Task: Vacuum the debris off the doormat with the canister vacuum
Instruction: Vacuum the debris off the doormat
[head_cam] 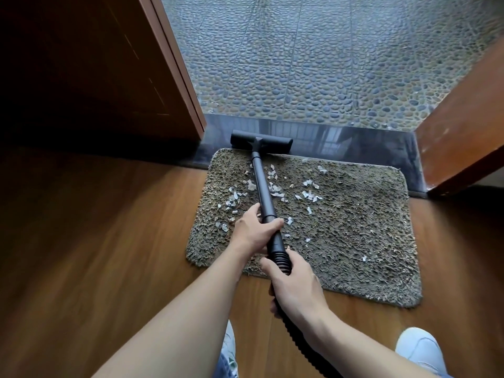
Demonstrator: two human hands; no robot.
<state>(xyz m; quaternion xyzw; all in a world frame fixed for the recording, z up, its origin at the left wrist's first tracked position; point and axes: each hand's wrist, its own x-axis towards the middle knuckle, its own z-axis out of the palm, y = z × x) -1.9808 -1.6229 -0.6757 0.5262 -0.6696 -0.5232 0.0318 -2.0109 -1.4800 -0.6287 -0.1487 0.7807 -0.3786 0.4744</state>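
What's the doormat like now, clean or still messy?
Still messy. White scraps lie scattered over the doormat, on both sides of the vacuum tube.

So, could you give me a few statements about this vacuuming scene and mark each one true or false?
1. The left hand grips the black wand, and the right hand grips the ribbed hose. True.
2. The floor head sits in the middle of the doormat. False: it is at the mat's far edge, by the dark threshold.
3. White scraps lie scattered on the doormat. True.
4. The doormat lies on pebble tiles. False: it lies on the wooden floor; the pebble tiles are beyond the threshold.
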